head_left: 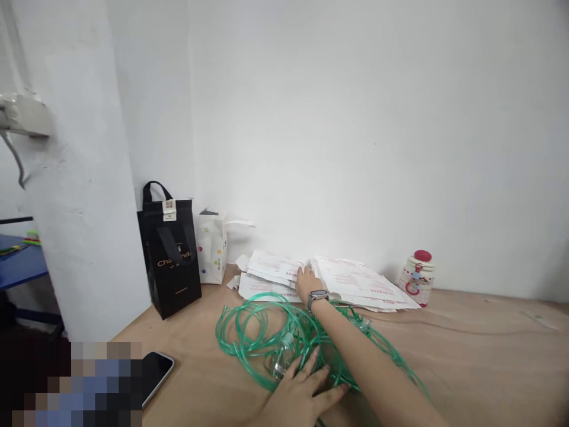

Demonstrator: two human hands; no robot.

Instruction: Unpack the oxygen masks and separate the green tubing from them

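A tangle of green clear tubing (249, 332) with a clear plastic mask piece (281, 354) lies on the brown table (466, 362). My left hand (302, 394) rests flat on the near part of the tubing, fingers stretched out and apart. My right hand (306, 283), a watch on its wrist, reaches across the tubing to a spread of white printed paper packets (355, 281) by the wall. Its fingers curl onto the edge of one packet; the fingertips are partly hidden.
A black gift bag (171, 261) and a small white bag (212, 246) stand at the back left by a white pillar (84, 196). A white jar with a red lid (416, 276) sits right of the packets. A phone (154, 373) lies at the near left.
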